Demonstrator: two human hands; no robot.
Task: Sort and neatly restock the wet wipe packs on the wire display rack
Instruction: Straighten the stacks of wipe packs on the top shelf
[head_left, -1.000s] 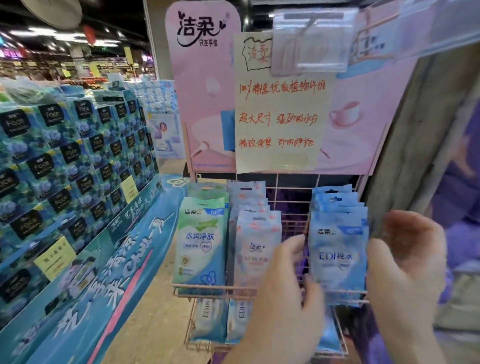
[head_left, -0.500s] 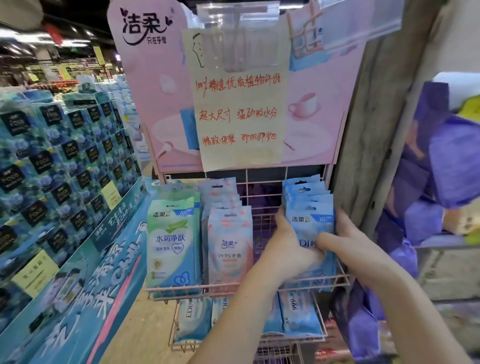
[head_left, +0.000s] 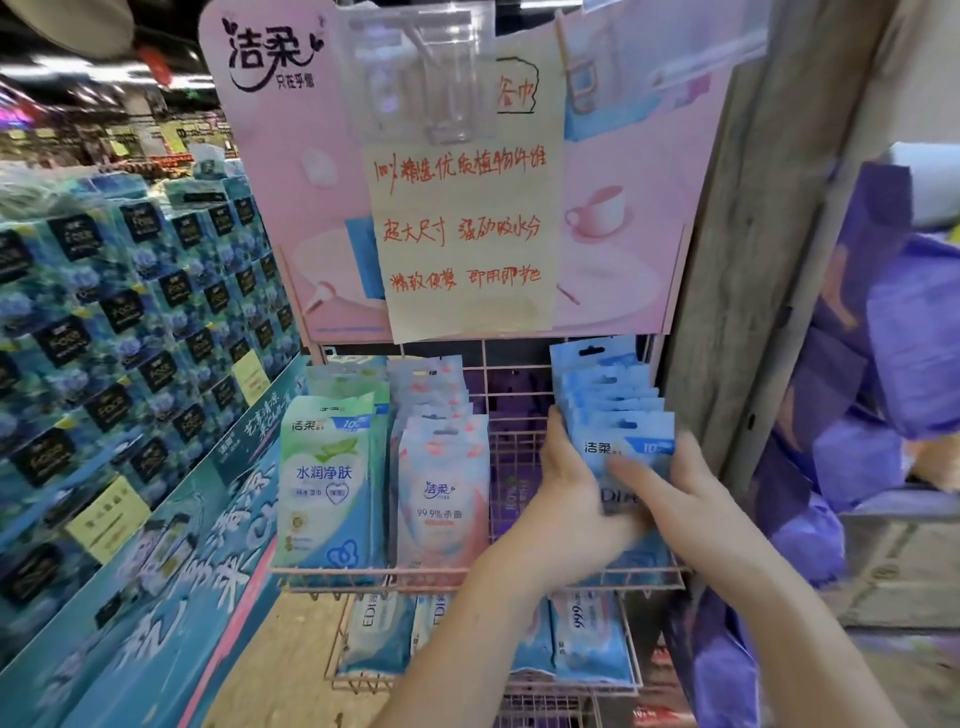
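1. On the pink wire rack (head_left: 483, 576), the green wipe packs (head_left: 327, 483) stand at the top tier's left end, the pink 99.9% packs (head_left: 441, 493) beside them, upright against the front rail.
2. My left hand (head_left: 566, 488) curls its fingers around the left edge of the blue EDI packs (head_left: 618, 415) at the right end, I judge to square the row.
3. My right hand (head_left: 670, 499), fingers closed over the front pack, hides its lower label; it is blurred.
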